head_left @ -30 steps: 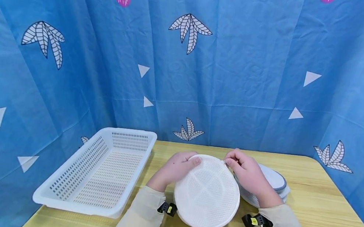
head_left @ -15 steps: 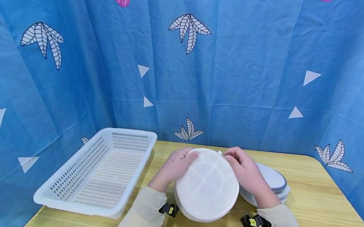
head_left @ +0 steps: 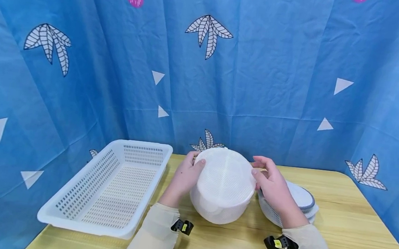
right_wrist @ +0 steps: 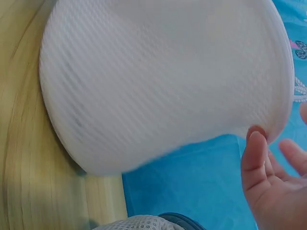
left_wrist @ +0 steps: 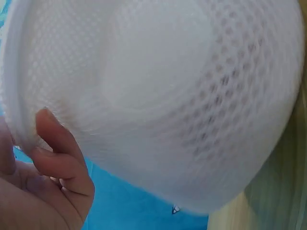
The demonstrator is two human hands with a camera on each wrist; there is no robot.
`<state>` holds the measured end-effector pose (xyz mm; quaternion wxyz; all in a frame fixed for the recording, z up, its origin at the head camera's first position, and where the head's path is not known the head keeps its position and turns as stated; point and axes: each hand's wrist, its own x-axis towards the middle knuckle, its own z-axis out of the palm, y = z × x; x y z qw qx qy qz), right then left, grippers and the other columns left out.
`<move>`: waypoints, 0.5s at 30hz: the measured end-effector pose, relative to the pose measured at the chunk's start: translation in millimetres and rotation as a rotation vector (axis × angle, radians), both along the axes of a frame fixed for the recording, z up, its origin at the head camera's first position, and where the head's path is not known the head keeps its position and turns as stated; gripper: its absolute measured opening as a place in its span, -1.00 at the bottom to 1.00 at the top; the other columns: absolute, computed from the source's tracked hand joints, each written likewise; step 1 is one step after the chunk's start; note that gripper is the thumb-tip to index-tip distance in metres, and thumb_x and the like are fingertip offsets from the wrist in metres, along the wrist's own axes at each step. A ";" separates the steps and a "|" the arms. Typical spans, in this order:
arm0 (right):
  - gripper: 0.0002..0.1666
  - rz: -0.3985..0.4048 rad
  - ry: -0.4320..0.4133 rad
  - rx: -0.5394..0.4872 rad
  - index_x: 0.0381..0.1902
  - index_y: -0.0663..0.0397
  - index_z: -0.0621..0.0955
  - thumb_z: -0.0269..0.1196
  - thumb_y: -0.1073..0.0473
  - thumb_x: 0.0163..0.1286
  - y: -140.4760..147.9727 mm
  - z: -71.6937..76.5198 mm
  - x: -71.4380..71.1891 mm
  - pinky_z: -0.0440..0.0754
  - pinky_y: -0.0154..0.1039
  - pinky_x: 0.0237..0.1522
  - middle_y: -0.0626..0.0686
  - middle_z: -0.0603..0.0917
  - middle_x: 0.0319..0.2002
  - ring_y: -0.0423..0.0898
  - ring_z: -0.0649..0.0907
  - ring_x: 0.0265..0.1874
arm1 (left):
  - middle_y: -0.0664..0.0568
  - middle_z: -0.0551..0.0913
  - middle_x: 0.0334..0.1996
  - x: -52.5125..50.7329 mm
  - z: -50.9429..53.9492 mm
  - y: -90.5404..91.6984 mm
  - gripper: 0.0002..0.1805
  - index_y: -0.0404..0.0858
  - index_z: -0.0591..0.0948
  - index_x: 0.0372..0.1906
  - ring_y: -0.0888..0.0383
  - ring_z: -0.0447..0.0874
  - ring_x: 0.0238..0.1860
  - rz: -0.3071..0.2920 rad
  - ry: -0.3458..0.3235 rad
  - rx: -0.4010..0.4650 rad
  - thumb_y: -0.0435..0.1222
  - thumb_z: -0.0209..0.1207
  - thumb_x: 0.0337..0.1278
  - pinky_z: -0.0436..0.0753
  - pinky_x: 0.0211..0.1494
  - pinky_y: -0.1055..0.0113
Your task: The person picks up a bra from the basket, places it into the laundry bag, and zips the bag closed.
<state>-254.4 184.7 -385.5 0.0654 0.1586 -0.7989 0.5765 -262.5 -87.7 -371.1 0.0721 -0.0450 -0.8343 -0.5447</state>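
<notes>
A round white mesh laundry bag is held above the table in the head view, its flat face tilted towards me. My left hand grips its left rim, thumb on the face and fingers behind. In the left wrist view, bent fingers press into the mesh beside the rim. At the right rim, my right hand touches the bag with loosely bent fingers. One fingertip meets the mesh near the rim in the right wrist view, while other fingers of the right hand stand apart from it.
A white perforated plastic basket stands on the left of the wooden table. Beyond my right hand lies another mesh bag with grey trim, partly hidden by the hand. A blue patterned curtain closes off the back and sides.
The white laundry bag has moved up and away from me and tipped, so more of its lower side shows. My right hand has gone from pinching its upper edge to touching its right rim.
</notes>
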 end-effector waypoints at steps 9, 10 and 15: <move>-0.49 0.006 0.111 0.068 0.42 0.02 0.45 0.16 0.17 0.56 -0.9 -5.3 -5.4 0.50 0.10 0.15 0.11 0.31 0.42 0.18 0.46 0.25 | -0.07 0.59 -0.24 -3.7 1.4 -4.7 -0.46 -0.12 0.39 0.40 0.03 0.61 -0.32 0.003 -0.058 -0.057 0.00 0.07 0.47 0.62 -0.28 0.18; -0.49 0.012 0.116 0.079 0.43 0.02 0.45 0.15 0.17 0.57 -1.1 -6.7 -6.2 0.48 0.13 0.16 0.12 0.29 0.44 0.21 0.45 0.27 | -0.09 0.58 -0.26 -3.8 1.3 -5.3 -0.47 -0.13 0.39 0.39 0.02 0.60 -0.36 0.001 -0.065 -0.064 0.01 0.07 0.48 0.61 -0.33 0.19; -0.53 0.020 0.106 0.154 0.40 0.00 0.49 0.10 0.18 0.59 -1.9 -11.9 -8.4 0.48 0.20 0.20 0.16 0.24 0.49 0.24 0.37 0.35 | -0.07 0.62 -0.24 -3.9 -1.0 -7.2 -0.47 -0.13 0.39 0.37 0.02 0.62 -0.29 -0.007 -0.097 -0.139 0.03 0.06 0.48 0.61 -0.25 0.13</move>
